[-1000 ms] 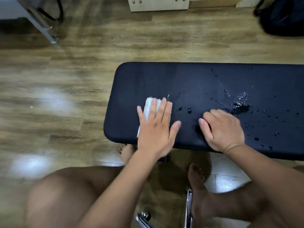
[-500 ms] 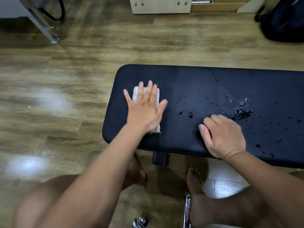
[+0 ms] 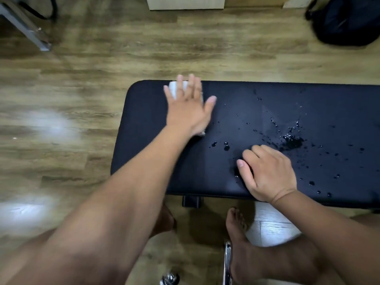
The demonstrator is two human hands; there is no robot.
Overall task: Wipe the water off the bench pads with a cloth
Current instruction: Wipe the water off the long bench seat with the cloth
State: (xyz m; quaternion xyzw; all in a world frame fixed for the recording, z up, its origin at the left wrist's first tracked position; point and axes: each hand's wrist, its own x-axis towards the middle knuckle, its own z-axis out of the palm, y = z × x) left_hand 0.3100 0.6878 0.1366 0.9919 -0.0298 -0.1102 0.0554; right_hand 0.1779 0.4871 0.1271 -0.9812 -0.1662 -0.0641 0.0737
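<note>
Wood floor, black bench pad (image 3: 236, 177) | left hand (image 3: 188, 109) flat, fingers spread, pressing white cloth (image 3: 174, 90) at pad's far left edge | right hand (image 3: 269, 173) loosely curled, holds nothing, resting on pad near edge | droplets (image 3: 292, 140) w/ puddle on right | cloth prob soft, light, bunches easy, so palm-press beats pinching; pad looks slick.

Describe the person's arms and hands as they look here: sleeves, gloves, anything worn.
Both arms are bare as far as the view shows: no sleeves reach the forearms. The left hand and right hand wear no gloves, and no watch, bracelet or ring shows on the wrists or on the fingers that are visible. The left arm is somewhat blurred, so small details there cannot be ruled out.
</note>
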